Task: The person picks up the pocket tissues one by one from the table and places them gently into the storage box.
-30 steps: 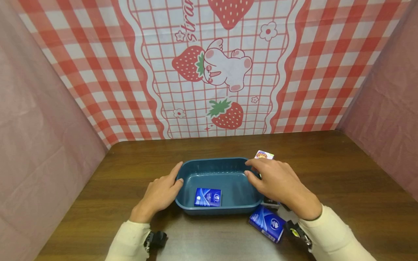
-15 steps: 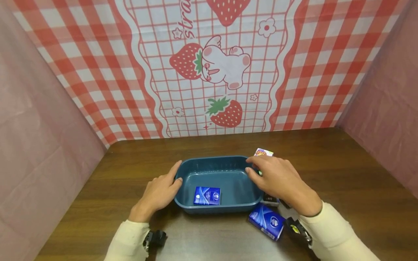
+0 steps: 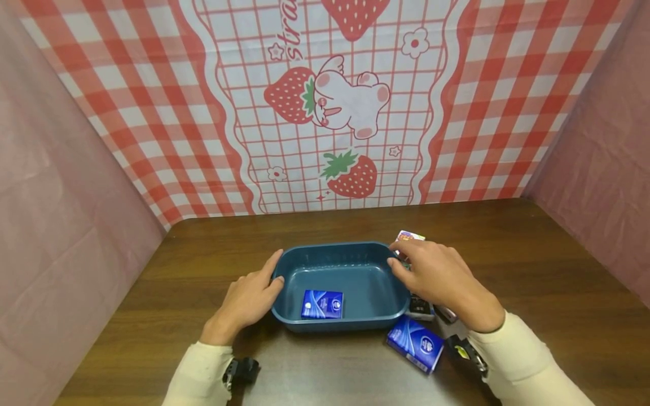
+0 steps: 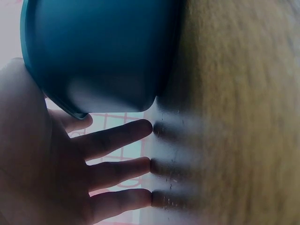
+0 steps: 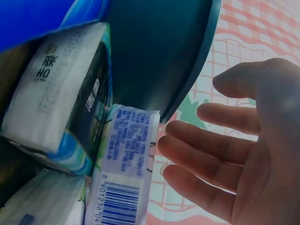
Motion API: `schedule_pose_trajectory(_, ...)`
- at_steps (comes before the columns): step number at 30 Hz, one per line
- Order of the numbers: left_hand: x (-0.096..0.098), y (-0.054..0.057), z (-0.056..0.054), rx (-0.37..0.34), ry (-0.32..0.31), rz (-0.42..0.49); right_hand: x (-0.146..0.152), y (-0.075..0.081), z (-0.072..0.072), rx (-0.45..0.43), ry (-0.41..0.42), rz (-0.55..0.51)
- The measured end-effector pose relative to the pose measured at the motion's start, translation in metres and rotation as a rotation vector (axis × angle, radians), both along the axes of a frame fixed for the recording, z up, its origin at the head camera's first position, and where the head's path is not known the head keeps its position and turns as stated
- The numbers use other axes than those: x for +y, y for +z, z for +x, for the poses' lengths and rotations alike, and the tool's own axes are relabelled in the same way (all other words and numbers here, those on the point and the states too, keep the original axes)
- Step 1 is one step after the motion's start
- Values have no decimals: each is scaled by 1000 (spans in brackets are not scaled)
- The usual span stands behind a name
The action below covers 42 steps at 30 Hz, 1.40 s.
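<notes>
Two bare hands are flanking one dark teal tub (image 3: 365, 293), which is standing on the wooden surface (image 3: 218, 239). The left hand (image 3: 246, 299) is spreading wide at the tub's left end, its thumb touching the rim; in the left wrist view three of its straight fingers are reaching down to the surface, outside the wall. The right hand (image 3: 439, 276) is hanging wide by the right end, gripping nothing; in the right wrist view its fingers are standing apart from the tub wall.

One blue tissue pack (image 3: 322, 305) is lying flat inside the tub, near the front wall and left of centre. At least four packs are lying outside, on the right: a second blue pack (image 3: 415, 344), slanting at the front corner; one black-and-white pack (image 3: 420, 308), close beside the tub; one small pinkish pack (image 3: 447, 313), partly hidden by the wrist; and one white printed packet (image 3: 410, 237), showing past the far corner. The right wrist view is showing one barcoded packet (image 5: 126, 164) near the tub wall; whether it matches the white printed one cannot be told.

Two cream sleeves (image 3: 200, 375) are covering the forearms. One strawberry-print cloth (image 3: 315, 186) is hanging behind.
</notes>
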<state>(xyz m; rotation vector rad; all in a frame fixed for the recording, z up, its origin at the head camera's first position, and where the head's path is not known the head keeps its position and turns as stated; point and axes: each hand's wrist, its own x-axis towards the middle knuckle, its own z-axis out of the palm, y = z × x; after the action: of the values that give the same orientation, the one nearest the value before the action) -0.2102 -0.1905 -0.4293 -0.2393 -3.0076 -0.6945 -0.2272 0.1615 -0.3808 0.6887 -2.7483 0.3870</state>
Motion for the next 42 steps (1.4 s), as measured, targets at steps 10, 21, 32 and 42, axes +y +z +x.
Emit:
schedule_pose_trajectory(10,-1,0,0,17,-3,-4,6,-1,-3,-29,0,-14)
schedule_pose_trajectory(21,-1,0,0,2,2,0,10,-2,-4,-54,-13,-34)
schedule_pose_trajectory(32,-1,0,1,5,2,-2,18,2,-3,-93,-42,5)
schedule_pose_trajectory(42,0,-1,0,-5,6,10,25,10,-2,-148,-61,39)
